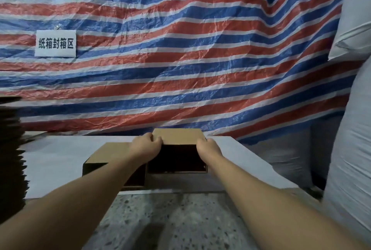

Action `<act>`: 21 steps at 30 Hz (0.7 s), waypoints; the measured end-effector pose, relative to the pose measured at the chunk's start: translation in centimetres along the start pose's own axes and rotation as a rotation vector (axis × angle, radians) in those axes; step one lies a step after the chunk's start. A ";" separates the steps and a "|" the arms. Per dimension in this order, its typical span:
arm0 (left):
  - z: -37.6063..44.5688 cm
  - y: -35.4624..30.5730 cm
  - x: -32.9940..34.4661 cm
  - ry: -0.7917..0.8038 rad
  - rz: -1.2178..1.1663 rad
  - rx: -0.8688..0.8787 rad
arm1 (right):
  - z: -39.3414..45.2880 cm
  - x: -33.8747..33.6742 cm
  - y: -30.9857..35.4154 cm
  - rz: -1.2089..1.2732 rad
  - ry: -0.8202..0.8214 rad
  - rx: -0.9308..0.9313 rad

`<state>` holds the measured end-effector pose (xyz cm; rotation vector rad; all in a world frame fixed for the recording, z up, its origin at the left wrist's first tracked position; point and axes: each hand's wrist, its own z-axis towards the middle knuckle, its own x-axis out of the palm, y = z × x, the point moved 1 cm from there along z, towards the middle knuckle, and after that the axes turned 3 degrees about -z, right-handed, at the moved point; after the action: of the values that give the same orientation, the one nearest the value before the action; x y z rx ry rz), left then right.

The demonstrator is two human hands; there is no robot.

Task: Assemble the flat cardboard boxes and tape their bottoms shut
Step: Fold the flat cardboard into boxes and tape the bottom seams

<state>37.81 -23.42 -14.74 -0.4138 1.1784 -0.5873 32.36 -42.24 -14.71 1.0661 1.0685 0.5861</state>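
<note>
A brown cardboard box (178,136) stands on the white table (56,159), its open dark side facing me. My left hand (145,145) grips the box's upper left edge with curled fingers. My right hand (207,146) grips the upper right edge the same way. A second brown box (109,152) lies on the table just left of it, partly behind my left forearm, its open end also towards me. No tape is visible.
A dark stack of flat cardboard (11,149) rises at the left edge. A striped red, white and blue tarp (180,49) with a white label (55,43) hangs behind. White sacks (349,149) stand at right. Speckled floor (170,219) lies below.
</note>
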 end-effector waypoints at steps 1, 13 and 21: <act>0.5 1.0 1.1 0.020 0.063 -0.015 | 0.6 1.0 -0.9 -0.021 0.002 0.008; -1.3 3.4 1.8 -0.051 0.319 0.132 | 0.6 3.1 -2.3 -0.105 -0.029 -0.009; -10.2 -6.0 -9.1 -0.233 0.308 0.378 | -7.7 -3.9 5.4 -0.258 -0.031 -0.211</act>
<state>24.59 -22.39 -7.93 0.0238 0.8608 -0.4645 24.25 -40.06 -8.90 0.7377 1.0717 0.4609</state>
